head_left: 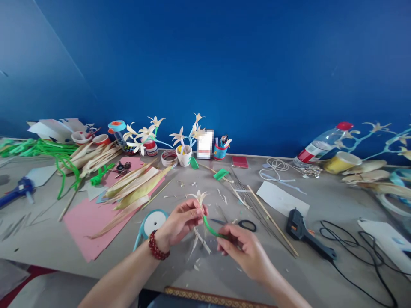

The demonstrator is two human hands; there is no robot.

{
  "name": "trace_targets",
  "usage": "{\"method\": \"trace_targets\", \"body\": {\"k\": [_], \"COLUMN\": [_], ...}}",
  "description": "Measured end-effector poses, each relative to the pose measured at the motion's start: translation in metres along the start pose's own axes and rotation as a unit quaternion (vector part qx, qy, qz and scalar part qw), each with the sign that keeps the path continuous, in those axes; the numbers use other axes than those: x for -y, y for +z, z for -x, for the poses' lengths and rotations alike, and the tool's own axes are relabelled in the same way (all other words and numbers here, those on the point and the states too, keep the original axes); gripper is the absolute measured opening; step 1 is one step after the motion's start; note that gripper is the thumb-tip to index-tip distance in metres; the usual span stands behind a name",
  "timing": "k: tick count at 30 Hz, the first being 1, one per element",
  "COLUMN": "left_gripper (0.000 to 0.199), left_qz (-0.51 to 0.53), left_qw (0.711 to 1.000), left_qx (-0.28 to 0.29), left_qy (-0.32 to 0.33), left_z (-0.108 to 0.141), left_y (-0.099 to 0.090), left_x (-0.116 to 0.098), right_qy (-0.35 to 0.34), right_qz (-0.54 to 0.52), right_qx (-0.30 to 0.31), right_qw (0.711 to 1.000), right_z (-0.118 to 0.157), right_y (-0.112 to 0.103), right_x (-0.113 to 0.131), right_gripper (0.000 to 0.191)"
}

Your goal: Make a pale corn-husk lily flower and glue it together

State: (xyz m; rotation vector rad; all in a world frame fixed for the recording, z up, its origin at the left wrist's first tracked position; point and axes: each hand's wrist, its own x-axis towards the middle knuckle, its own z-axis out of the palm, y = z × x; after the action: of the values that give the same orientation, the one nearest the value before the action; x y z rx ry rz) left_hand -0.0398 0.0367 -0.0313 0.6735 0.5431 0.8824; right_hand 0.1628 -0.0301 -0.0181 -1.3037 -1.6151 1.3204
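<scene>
Between my hands is a handmade flower (200, 197) with pale, pointed corn-husk petals and a green stem (210, 229). My left hand (184, 218), with a dark red bead bracelet (158, 245) at the wrist, pinches it just under the petals. The stem bends down to the right, and its lower end is between the fingers of my right hand (239, 246). Scissors with black handles (247, 225) lie just behind my right hand. Beside my left hand is a roll of light blue tape (155, 223). Husk scraps (201, 241) lie on the table under the flower.
A black glue gun (297, 226) with a looping cable lies right, near a wooden stick (272, 220) and thin wires. Dried husks (138, 188) rest on pink paper (91, 226) at left. Behind stand a white cup (184, 156) of husk flowers and a tilted bottle (321, 145).
</scene>
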Motion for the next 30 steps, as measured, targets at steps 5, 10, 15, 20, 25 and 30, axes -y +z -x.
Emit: {"method": "trace_targets", "body": {"k": [5,10,15,20,25,30], "left_gripper": [0.014,0.018,0.02,0.021,0.019,0.019], "left_qz": [-0.011,-0.049,-0.047,0.0,0.033,0.025], "left_qw": [1.0,0.998,0.997,0.999,0.998,0.998], "left_qx": [-0.007,-0.026,-0.047,-0.028,-0.004,0.009], "left_qy": [0.003,0.007,0.035,0.038,0.045,0.053], "left_z": [-0.001,0.001,0.001,0.002,0.003,0.003], "left_y": [0.0,0.005,0.011,0.009,0.008,0.008], "left_x": [-0.004,-0.006,-0.003,0.0,0.002,0.003], "right_qy": [0.01,-0.047,-0.211,-0.277,-0.273,-0.147], "right_qz": [-0.002,-0.013,0.2,0.325,0.272,0.046], "right_qx": [-0.027,-0.103,-0.175,-0.182,-0.162,-0.107], "right_qw": [1.0,0.994,0.941,0.886,0.908,0.982], "right_z": [0.027,0.031,0.012,-0.001,0.003,0.003], "right_y": [-0.033,-0.041,-0.017,0.003,0.008,0.005], "right_x": [-0.014,-0.018,-0.004,-0.004,-0.012,0.0], "right_gripper": [0.024,0.024,0.031,0.052,0.051,0.028]}}
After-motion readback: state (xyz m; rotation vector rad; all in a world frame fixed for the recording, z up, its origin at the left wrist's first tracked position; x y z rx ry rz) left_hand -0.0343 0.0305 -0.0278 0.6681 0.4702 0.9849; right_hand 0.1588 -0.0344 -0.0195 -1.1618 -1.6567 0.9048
